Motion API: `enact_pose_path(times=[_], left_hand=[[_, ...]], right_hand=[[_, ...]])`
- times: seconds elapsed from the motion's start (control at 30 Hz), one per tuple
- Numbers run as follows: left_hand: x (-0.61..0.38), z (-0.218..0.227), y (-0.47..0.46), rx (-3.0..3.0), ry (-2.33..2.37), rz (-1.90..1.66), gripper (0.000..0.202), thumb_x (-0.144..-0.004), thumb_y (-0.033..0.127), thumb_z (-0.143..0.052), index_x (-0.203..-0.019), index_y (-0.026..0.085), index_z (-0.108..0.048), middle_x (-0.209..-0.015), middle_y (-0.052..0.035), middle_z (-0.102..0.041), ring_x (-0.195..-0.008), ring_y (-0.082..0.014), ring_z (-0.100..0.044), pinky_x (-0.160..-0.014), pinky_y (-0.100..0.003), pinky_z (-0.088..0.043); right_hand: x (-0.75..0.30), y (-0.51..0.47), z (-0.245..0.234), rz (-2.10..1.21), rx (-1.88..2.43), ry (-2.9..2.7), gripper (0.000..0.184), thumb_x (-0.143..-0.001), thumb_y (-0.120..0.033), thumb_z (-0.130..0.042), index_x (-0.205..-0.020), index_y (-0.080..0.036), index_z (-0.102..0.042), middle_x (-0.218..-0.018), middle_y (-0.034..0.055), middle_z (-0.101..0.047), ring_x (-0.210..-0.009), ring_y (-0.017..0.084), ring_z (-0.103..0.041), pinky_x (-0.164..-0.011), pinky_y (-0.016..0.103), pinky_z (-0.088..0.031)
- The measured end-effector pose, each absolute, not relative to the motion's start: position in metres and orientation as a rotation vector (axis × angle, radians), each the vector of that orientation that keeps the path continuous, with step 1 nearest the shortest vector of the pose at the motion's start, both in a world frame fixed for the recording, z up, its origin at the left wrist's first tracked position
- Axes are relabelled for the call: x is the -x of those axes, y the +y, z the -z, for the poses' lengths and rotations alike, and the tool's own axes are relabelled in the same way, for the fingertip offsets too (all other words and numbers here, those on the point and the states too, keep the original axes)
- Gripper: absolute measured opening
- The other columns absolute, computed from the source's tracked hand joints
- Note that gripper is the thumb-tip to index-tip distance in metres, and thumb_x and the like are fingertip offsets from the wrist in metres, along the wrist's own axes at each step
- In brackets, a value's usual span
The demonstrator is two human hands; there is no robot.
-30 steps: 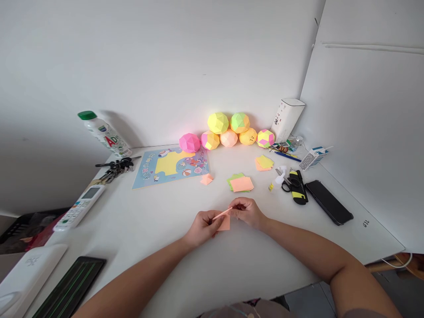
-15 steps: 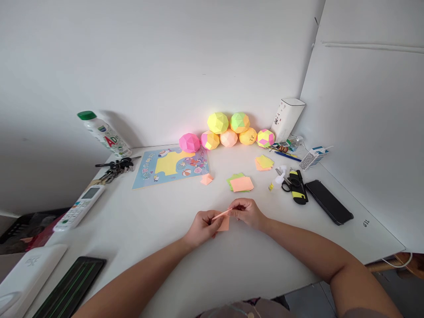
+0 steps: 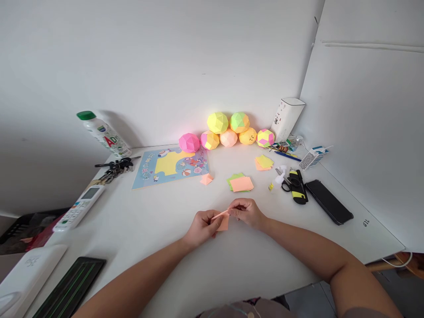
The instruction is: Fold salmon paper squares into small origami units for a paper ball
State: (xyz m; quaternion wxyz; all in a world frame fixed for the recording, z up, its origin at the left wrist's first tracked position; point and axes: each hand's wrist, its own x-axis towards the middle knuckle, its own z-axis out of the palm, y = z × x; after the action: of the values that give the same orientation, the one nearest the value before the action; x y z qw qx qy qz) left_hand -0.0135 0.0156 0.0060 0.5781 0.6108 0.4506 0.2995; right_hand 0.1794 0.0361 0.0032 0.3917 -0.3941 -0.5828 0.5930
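Observation:
An orange paper sheet (image 3: 223, 224), partly folded, is held above the table between both hands. My left hand (image 3: 203, 228) pinches its left side with the thumb on top. At the upper right end of the fold, my right hand (image 3: 247, 212) grips the paper between thumb and fingers. Just beyond the hands lies a stack of orange and green paper sheets (image 3: 241, 183). A small folded orange paper piece (image 3: 206, 179) sits to the left of that stack. Farther right rests another small pile of yellow and orange sheets (image 3: 264, 162).
Several faceted paper balls (image 3: 228, 138) are stacked against the wall. Scissors (image 3: 286, 186), a yellow-black cutter (image 3: 298, 190) and a black phone (image 3: 329, 202) lie at right. A puzzle board (image 3: 142, 176), keys (image 3: 121, 165), a bottle (image 3: 107, 137) and a remote (image 3: 79, 207) are at left.
Hardly anything differs. The lower flap of the orange paper has shifted very slightly to the left; both hands keep their grip in the same place.

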Motion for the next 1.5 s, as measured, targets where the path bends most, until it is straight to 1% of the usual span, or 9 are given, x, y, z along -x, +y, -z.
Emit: enact_pose_path(times=[0.23,0.43,0.67,0.87,0.93,1.1,1.2,1.3,1.5], left_hand=[[0.0132,-0.0074,0.0153,-1.411,1.078,-0.691,0.034,-0.077,0.046,-0.055,-0.074,0.013,-0.063,-0.046,0.0047,-0.046,-0.04,-0.0088,-0.044,-0.042,-0.021,-0.034],[0.0128,-0.006,0.016,-1.43,1.073,-0.701,0.036,-0.08,0.048,-0.052,-0.075,0.013,-0.062,-0.049,0.004,-0.047,-0.041,-0.009,-0.045,-0.042,-0.021,-0.035],[0.0135,-0.0042,0.0162,-1.437,1.053,-0.707,0.038,-0.082,0.048,-0.05,-0.078,0.013,-0.063,-0.049,0.0035,-0.048,-0.042,-0.009,-0.044,-0.043,-0.021,-0.033],[0.0132,0.0001,0.0184,-1.356,1.04,-0.786,0.035,-0.082,0.047,-0.052,-0.081,0.014,-0.062,-0.05,0.0033,-0.051,-0.045,-0.0094,-0.046,-0.046,-0.021,-0.036],[0.0132,0.0008,0.0188,-1.328,1.044,-0.783,0.035,-0.081,0.047,-0.053,-0.079,0.014,-0.062,-0.05,0.0035,-0.051,-0.044,-0.009,-0.045,-0.045,-0.021,-0.036],[0.0137,0.0005,0.0197,-1.329,0.989,-0.733,0.033,-0.081,0.045,-0.055,-0.082,0.013,-0.063,-0.055,0.0027,-0.052,-0.045,-0.008,-0.045,-0.044,-0.021,-0.036],[0.0134,-0.0008,0.02,-1.329,0.969,-0.744,0.031,-0.081,0.044,-0.056,-0.085,0.013,-0.063,-0.06,0.0015,-0.055,-0.048,-0.0081,-0.046,-0.045,-0.021,-0.037],[0.0127,-0.0015,0.02,-1.302,0.962,-0.77,0.03,-0.081,0.043,-0.056,-0.086,0.013,-0.063,-0.062,0.0009,-0.056,-0.05,-0.0083,-0.047,-0.047,-0.021,-0.037],[0.0124,0.0012,0.0203,-1.256,0.991,-0.799,0.031,-0.078,0.045,-0.059,-0.076,0.014,-0.06,-0.056,0.0027,-0.053,-0.047,-0.0081,-0.045,-0.044,-0.02,-0.034]], right_hand=[[-0.1791,0.0374,-0.0032,-1.507,1.025,-1.434,0.023,-0.068,-0.037,-0.071,-0.068,-0.016,-0.061,-0.058,-0.0021,-0.053,-0.05,0.009,-0.043,-0.047,0.023,-0.038],[-0.1798,0.0378,-0.004,-1.508,0.995,-1.454,0.02,-0.072,-0.036,-0.068,-0.07,-0.016,-0.062,-0.061,-0.0014,-0.054,-0.051,0.009,-0.045,-0.048,0.023,-0.039],[-0.1801,0.0369,-0.0032,-1.495,0.999,-1.46,0.023,-0.075,-0.039,-0.065,-0.073,-0.017,-0.06,-0.067,-0.0004,-0.056,-0.051,0.009,-0.045,-0.049,0.024,-0.04],[-0.1811,0.0353,-0.0037,-1.519,0.991,-1.403,0.021,-0.081,-0.037,-0.057,-0.075,-0.018,-0.051,-0.053,-0.0054,-0.044,-0.047,0.009,-0.041,-0.046,0.022,-0.034],[-0.1813,0.0341,-0.0037,-1.53,0.971,-1.425,0.019,-0.082,-0.036,-0.056,-0.077,-0.019,-0.049,-0.055,-0.0052,-0.044,-0.049,0.009,-0.043,-0.046,0.021,-0.034],[-0.1788,0.0313,-0.0032,-1.509,0.957,-1.546,0.018,-0.08,-0.032,-0.058,-0.089,-0.018,-0.056,-0.073,-0.0002,-0.056,-0.055,0.009,-0.049,-0.051,0.023,-0.041],[-0.1769,0.0311,-0.0018,-1.457,0.957,-1.627,0.019,-0.081,-0.033,-0.059,-0.087,-0.016,-0.063,-0.071,0.0015,-0.06,-0.052,0.01,-0.051,-0.05,0.024,-0.043],[-0.1762,0.0312,-0.0006,-1.433,0.938,-1.624,0.02,-0.081,-0.033,-0.058,-0.086,-0.015,-0.066,-0.07,0.0018,-0.062,-0.051,0.01,-0.052,-0.048,0.024,-0.044],[-0.1769,0.0303,-0.0012,-1.429,0.936,-1.625,0.02,-0.081,-0.032,-0.059,-0.085,-0.015,-0.067,-0.062,-0.0004,-0.059,-0.049,0.01,-0.053,-0.048,0.023,-0.046]])
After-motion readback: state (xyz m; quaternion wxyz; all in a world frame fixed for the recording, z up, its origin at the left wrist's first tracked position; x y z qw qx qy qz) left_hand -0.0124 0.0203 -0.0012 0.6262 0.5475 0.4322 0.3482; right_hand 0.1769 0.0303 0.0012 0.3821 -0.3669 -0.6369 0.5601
